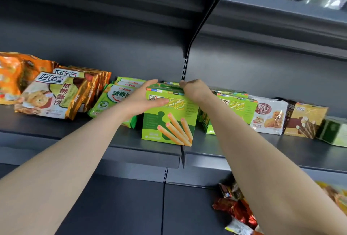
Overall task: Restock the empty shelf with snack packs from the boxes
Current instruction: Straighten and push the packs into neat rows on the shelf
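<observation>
A green box of egg rolls [169, 120] stands upright on the grey shelf [131, 148], right at the seam between two shelf sections. My left hand [144, 97] grips its upper left corner, thumb across the front and fingers over the top. My right hand [195, 90] holds the top right edge, its fingers hidden behind the box. A second green egg-roll box [236, 107] stands just to the right, partly behind my right forearm.
To the left lie green biscuit packs [112, 99] and orange walnut-cookie packs [54, 95]. To the right stand a white cookie pack [268, 116], a yellow wafer box [304, 120] and a green pack [334, 131]. Red snack bags [234, 204] sit on the lower shelf.
</observation>
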`<control>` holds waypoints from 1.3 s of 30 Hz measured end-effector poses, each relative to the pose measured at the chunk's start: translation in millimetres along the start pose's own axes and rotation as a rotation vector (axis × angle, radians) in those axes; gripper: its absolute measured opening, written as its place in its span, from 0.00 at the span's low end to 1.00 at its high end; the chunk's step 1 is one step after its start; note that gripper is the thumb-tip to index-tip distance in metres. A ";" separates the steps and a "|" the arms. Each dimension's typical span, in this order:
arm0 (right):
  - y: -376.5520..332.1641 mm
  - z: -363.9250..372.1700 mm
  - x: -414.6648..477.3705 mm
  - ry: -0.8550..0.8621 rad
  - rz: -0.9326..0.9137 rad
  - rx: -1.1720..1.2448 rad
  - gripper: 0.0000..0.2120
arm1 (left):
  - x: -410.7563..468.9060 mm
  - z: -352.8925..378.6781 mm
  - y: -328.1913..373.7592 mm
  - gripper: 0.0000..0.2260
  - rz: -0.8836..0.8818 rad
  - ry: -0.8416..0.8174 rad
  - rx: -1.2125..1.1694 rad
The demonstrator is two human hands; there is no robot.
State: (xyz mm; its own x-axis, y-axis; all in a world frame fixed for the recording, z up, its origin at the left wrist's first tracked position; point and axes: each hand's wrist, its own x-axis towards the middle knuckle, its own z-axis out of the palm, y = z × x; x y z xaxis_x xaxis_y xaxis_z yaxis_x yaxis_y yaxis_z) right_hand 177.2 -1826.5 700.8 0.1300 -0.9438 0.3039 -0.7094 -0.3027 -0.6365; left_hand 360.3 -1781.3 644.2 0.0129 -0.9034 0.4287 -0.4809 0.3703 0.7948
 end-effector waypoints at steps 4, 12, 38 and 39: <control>8.1 -12.1 3.1 -0.025 0.007 0.091 0.18 | 1.6 0.0 12.8 0.33 -0.012 0.042 0.036; 75.6 -84.6 63.6 0.164 -0.035 -0.315 0.20 | 65.7 -9.6 56.3 0.21 0.060 0.084 0.416; 51.9 -97.9 146.2 -0.375 -0.008 -0.358 0.28 | 171.2 14.0 38.2 0.26 -0.228 -0.166 0.576; 48.1 -89.7 148.1 -0.373 -0.022 -0.334 0.29 | 173.1 11.8 37.4 0.28 -0.247 -0.179 0.566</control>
State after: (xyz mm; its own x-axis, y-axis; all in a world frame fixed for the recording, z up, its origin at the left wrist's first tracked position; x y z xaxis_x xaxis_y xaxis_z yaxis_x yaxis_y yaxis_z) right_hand 100.2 -1968.8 778.8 0.3435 -0.9391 0.0016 -0.8788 -0.3220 -0.3522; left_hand 334.3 -1926.4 743.1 0.0594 -0.9877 0.1446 -0.8713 0.0194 0.4904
